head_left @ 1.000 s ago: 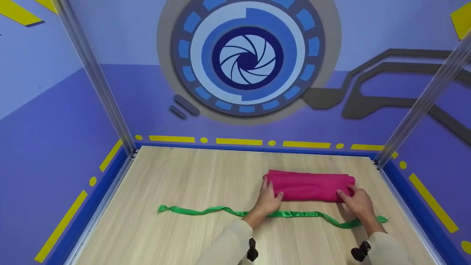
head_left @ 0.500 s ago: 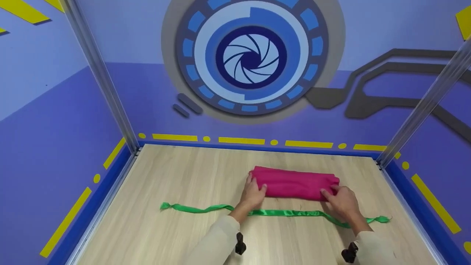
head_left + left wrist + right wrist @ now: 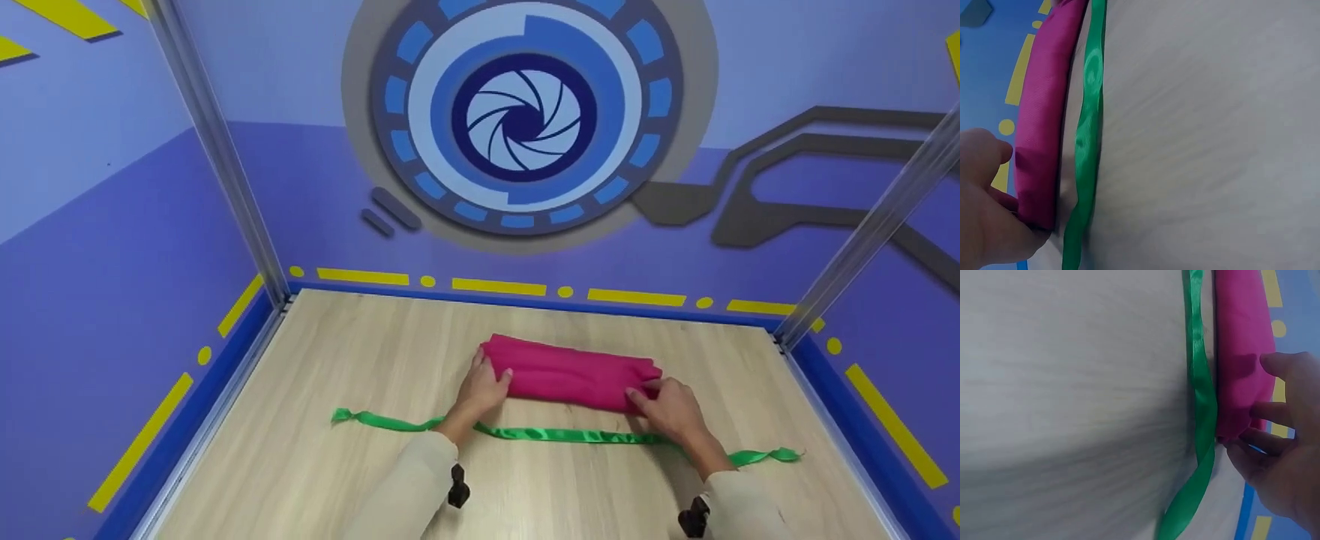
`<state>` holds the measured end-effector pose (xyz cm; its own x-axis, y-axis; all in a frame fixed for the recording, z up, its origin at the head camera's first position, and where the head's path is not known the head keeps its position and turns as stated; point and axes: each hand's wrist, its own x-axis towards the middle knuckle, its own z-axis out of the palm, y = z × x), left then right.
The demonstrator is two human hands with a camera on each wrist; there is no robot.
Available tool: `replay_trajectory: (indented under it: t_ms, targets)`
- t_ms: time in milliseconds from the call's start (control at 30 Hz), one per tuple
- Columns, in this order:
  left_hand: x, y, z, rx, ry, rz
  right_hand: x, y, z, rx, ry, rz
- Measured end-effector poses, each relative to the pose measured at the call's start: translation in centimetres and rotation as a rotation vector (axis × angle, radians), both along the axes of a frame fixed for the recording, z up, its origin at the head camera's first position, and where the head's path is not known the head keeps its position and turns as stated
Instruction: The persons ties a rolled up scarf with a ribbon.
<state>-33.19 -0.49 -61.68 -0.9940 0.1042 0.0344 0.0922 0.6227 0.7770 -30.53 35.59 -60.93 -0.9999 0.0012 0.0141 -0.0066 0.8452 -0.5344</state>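
A folded pink cloth (image 3: 570, 375), shaped into a long bundle, is held at its two ends. My left hand (image 3: 481, 386) grips the left end, thumb on the near side and fingers round the end. At the other end my right hand (image 3: 673, 409) grips it likewise; the right wrist view shows its fingers (image 3: 1269, 413) against the bundle's end. A green ribbon (image 3: 570, 435) lies stretched across the table on the near side of the cloth, passing under both wrists. In the left wrist view the ribbon (image 3: 1088, 140) runs alongside the cloth (image 3: 1041, 124) with a narrow gap.
The wooden tabletop (image 3: 360, 352) is enclosed by blue printed panels at the back and sides. Metal posts rise at the back left (image 3: 225, 165) and back right (image 3: 862, 240) corners. Small black clips hang by both sleeves (image 3: 409, 480).
Both hands have shifted the pink cloth to the left over the table, its right end now tilted nearer. The ribbon stays in place, while the head view has turned slightly.
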Motion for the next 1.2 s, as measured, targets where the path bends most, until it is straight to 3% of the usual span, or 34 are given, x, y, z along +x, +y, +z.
replay_trajectory:
  t_ms: [200,367,600,900,1200]
  targets:
    - [0.1,-1.4,-0.3,-0.085,0.013,-0.003,0.1,-1.1,-0.3,0.013,0.049,0.021]
    - [0.3,-1.9,-0.5,-0.11,0.026,0.035,0.3,-1.6,-0.7,0.003,0.072,0.038]
    - [1.0,-2.5,0.1,-0.219,0.048,0.085,0.6,-2.4,-0.9,-0.012,0.086,0.037]
    - [1.0,-2.9,0.0,-0.368,0.064,0.071,0.4,-2.6,-1.0,0.003,0.097,0.03]
    - [0.9,-3.4,-1.1,-0.402,0.183,0.083,0.4,-2.5,-1.2,0.03,0.14,0.046]
